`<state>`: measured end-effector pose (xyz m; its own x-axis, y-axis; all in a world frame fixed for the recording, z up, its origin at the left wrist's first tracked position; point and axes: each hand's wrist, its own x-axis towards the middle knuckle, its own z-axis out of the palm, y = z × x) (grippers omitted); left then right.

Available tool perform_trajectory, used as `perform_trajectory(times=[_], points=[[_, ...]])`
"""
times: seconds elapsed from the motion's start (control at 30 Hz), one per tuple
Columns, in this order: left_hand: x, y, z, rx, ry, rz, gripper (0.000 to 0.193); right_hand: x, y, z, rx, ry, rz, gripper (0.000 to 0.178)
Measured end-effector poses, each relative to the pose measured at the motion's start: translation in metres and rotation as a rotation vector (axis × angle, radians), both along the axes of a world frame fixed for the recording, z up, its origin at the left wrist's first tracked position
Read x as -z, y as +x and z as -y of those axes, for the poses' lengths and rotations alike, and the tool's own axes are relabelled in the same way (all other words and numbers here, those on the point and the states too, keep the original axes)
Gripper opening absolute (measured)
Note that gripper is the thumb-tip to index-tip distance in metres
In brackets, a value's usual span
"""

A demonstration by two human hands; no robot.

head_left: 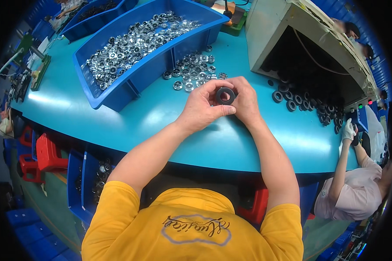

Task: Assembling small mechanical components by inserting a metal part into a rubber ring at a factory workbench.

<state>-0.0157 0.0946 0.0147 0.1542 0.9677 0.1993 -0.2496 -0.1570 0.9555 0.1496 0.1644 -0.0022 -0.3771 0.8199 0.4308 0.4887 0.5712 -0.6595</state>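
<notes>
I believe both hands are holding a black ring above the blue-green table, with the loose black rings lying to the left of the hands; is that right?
Not quite: the head view shows the loose black rings lying to the right. The left hand and right hand do hold a black ring above the blue-green table.

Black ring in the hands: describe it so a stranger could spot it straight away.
Find the teal table; over its middle, beyond a yellow shirt, the left hand and right hand come together. The black ring sits between them, hole facing the camera. Unlike the dark rings heaped by the box at right, it is held, not lying loose.
</notes>
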Motion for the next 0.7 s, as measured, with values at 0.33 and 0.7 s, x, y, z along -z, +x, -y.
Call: perform_trajectory(times=[0.33,0.7], points=[[0.001,-0.011,-0.008,0.262,-0.426,0.548,0.069,-0.008,0.003,-0.002,-0.012,-0.304,-0.519,0.028],[0.005,-0.014,-0.01,0.199,-0.463,0.595,0.058,-0.011,0.004,-0.002,-0.008,-0.33,-0.53,0.029]])
